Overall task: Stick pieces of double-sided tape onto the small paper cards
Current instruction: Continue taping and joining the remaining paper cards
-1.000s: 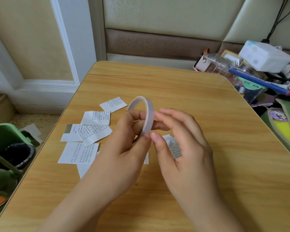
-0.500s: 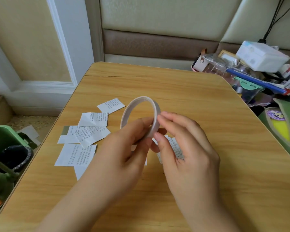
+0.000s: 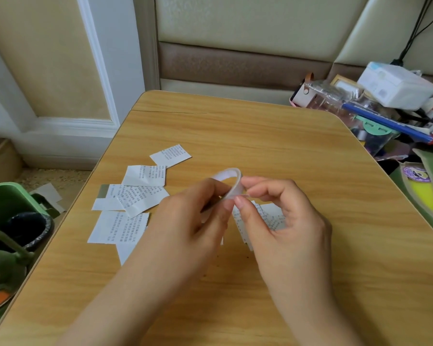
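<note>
A thin white roll of double-sided tape [image 3: 231, 179] is held above the middle of the wooden table [image 3: 273, 146]. My left hand [image 3: 195, 216] grips the roll from the left, fingers curled round its lower part. My right hand [image 3: 283, 221] pinches the roll's right edge between thumb and forefinger, where a short tape end sticks out. Several small printed paper cards [image 3: 140, 196] lie scattered on the table to the left. More cards [image 3: 268, 216] lie under my right hand, partly hidden.
A green bin with a dark liner [image 3: 13, 216] stands on the floor left of the table. At the right, a heap of boxes, books and bags [image 3: 390, 108] crowds the table's far right corner. Wall panelling runs behind.
The roll has turned in my hands, from showing its open ring to nearly edge-on and lower. My right thumb and forefinger have closed on its right edge.
</note>
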Available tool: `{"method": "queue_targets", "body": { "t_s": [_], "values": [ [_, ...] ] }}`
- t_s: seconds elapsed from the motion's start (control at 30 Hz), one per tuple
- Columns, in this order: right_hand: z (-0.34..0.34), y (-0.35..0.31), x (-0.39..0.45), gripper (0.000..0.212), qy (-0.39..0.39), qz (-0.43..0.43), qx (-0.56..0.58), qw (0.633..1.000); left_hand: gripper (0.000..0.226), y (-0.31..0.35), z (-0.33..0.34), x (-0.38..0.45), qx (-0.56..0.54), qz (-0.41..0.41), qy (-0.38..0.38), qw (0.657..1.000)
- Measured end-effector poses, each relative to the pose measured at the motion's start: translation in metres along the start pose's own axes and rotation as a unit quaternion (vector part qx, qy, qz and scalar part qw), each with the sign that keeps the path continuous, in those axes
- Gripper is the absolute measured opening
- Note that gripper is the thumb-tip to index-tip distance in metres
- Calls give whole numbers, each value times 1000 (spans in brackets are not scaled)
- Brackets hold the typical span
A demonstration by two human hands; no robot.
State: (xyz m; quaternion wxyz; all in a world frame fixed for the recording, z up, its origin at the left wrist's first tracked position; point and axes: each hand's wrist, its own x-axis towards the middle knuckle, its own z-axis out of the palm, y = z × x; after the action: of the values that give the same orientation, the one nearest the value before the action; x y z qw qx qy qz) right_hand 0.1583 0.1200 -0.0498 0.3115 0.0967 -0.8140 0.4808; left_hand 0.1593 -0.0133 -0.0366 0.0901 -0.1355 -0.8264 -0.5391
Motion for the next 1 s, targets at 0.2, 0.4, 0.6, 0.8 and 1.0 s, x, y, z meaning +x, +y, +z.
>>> {"method": "queue_targets", "body": {
  "t_s": [0.2, 0.4, 0.6, 0.8, 1.0],
  "values": [
    [0, -4, 2, 52, -32, 42, 39, 998, 15, 0, 1, 0, -2, -17, 14, 1000],
    [1, 1, 4, 23, -50, -43, -48, 997, 16, 2, 2, 1, 16, -25, 15, 999],
    [-3, 2, 7, 4, -49, -29, -28, 998, 13, 5, 2, 1, 12, -31, 16, 999],
    [-4, 0, 8, 6, -70, -20, -17, 997, 21, 4, 1, 2, 10, -19, 36, 999],
    [-6, -4, 6, 8, -69, -66, -43, 995, 20, 6, 0, 2, 1, -21, 37, 999]
  ]
}}
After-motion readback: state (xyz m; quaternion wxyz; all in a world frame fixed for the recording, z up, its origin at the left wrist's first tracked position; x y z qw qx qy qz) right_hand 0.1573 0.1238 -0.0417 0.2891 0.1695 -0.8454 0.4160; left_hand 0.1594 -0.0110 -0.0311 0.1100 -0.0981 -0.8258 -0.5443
